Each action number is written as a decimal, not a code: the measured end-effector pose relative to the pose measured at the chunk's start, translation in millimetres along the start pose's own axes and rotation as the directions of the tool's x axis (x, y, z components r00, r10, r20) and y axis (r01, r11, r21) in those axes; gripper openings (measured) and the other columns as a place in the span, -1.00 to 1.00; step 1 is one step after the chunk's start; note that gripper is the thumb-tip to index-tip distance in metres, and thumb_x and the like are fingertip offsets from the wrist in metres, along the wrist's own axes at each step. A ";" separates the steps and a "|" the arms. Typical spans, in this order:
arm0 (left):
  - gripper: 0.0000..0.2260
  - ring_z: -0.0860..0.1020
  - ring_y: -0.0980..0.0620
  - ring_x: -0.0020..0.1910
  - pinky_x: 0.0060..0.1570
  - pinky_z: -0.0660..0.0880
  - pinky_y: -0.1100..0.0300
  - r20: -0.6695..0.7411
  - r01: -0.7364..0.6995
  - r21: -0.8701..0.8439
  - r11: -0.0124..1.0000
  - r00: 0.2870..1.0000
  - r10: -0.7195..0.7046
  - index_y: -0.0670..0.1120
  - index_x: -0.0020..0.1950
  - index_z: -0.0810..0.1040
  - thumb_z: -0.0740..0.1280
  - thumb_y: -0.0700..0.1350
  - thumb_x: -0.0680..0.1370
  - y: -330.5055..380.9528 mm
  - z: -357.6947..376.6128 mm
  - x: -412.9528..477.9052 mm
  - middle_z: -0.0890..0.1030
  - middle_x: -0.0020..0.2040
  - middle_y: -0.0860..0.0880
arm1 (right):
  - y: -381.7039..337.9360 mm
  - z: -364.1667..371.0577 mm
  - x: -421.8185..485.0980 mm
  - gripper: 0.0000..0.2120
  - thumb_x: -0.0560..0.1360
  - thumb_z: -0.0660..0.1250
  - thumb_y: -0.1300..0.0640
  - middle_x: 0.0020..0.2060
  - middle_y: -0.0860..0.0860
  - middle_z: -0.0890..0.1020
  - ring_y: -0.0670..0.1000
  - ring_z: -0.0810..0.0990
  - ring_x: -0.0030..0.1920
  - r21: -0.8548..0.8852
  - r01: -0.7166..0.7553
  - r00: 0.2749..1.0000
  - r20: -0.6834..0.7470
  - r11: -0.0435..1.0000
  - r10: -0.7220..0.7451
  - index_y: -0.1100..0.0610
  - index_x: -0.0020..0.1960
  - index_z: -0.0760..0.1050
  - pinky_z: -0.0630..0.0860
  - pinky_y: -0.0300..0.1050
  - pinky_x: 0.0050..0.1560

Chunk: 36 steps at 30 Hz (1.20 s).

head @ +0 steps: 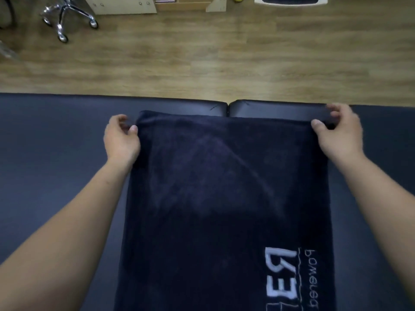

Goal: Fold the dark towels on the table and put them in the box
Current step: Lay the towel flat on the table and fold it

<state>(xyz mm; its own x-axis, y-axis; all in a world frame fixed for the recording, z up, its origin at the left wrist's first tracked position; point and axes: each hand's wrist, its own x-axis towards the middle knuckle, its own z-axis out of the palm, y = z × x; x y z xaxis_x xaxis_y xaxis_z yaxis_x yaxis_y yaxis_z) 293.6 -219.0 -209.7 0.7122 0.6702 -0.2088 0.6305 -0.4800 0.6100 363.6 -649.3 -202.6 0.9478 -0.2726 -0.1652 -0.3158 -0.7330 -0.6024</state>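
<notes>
You had the dark towel [224, 198] spread flat on a dark padded table [56, 142], whose far edge was split by a narrow seam near the middle. The towel ran lengthwise from that far edge towards you. Beyond the table lay a wooden floor [202, 59], with the chrome base of a wheeled chair [67, 16] at the far left and pale wooden furniture [125, 5] along the top, all well apart from your work. Bare table showed on both sides of the towel, wider on the left. Your right hand [339, 131] was at the far right corner, with the thumb on top of the cloth and the fingers curled beyond it, pinching the corner. Your left hand [121, 138] was at the far left corner with its fingers curled and the thumb tip touching the towel's edge; I cannot tell whether it had hold of the cloth. The towel's near end was cut off, its white lettering [292, 279] only partly readable, and both hands were blurred.
</notes>
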 end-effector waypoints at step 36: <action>-0.46 -0.04 -0.11 0.62 0.50 0.00 -0.31 0.467 -0.758 0.393 0.521 0.653 0.596 0.07 0.62 0.13 0.03 0.20 0.65 -34.5 69.9 -150.5 0.04 0.64 -0.05 | 21.5 79.9 -163.4 -0.46 0.61 0.04 -0.13 0.58 0.07 0.15 0.12 0.03 0.59 -0.442 0.548 0.836 0.329 0.710 -0.440 -0.03 0.56 0.21 -0.02 0.28 0.53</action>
<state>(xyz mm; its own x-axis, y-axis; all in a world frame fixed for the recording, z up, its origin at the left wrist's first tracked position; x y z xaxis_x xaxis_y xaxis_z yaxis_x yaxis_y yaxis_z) 186.2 -342.8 -252.8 0.9850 -0.1134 -0.1297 -0.0897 -0.9803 0.1762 205.4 -570.7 -251.0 0.9452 0.2996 -0.1298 0.2759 -0.9455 -0.1729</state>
